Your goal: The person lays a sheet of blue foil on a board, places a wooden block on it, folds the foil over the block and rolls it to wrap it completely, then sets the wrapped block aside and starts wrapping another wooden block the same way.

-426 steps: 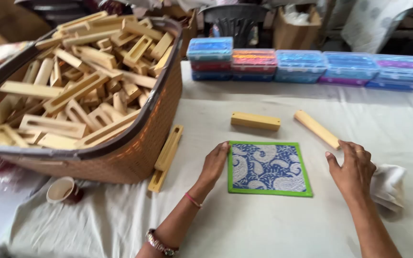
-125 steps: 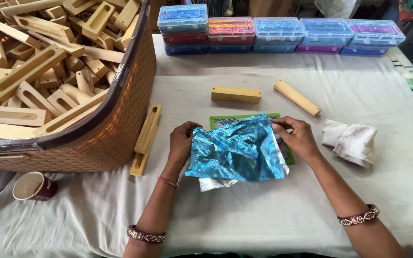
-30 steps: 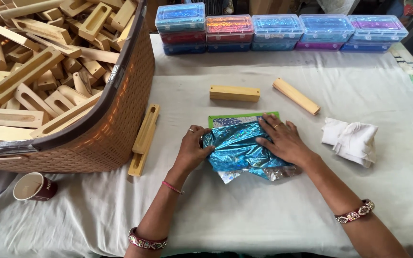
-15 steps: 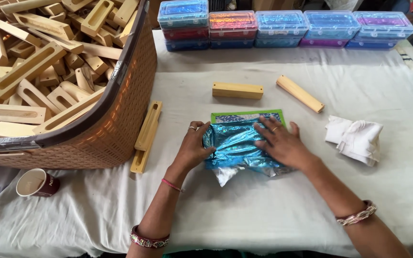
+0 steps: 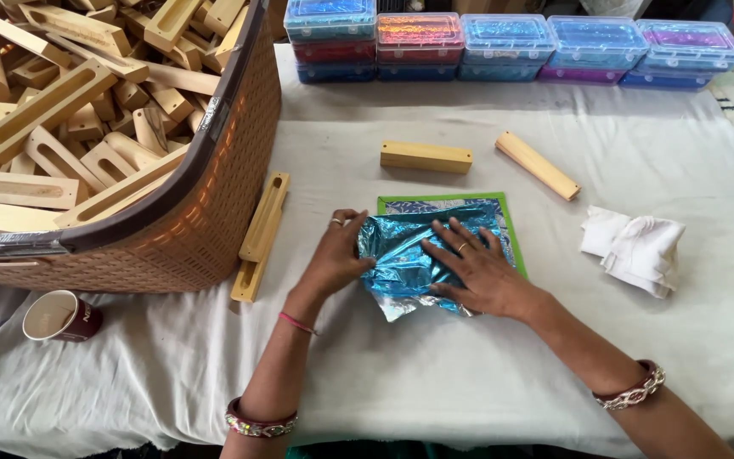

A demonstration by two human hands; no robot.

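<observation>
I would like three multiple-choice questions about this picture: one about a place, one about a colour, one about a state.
1. Where does the paper cup stand?
A. below the basket, near the left edge
B. on the plastic boxes
C. beside the white cloth

2. What colour is the foil sheet under the hands?
A. gold
B. shiny blue
C. red

3. How does the right hand lie?
A. closed in a fist
B. lifted off the table
C. flat, fingers spread on the foil

Answers: 1 A, the cup sits on the cloth in front of the basket. 2 B, it shines blue. 3 C, the palm presses the foil while the left hand grips its left edge.
</observation>
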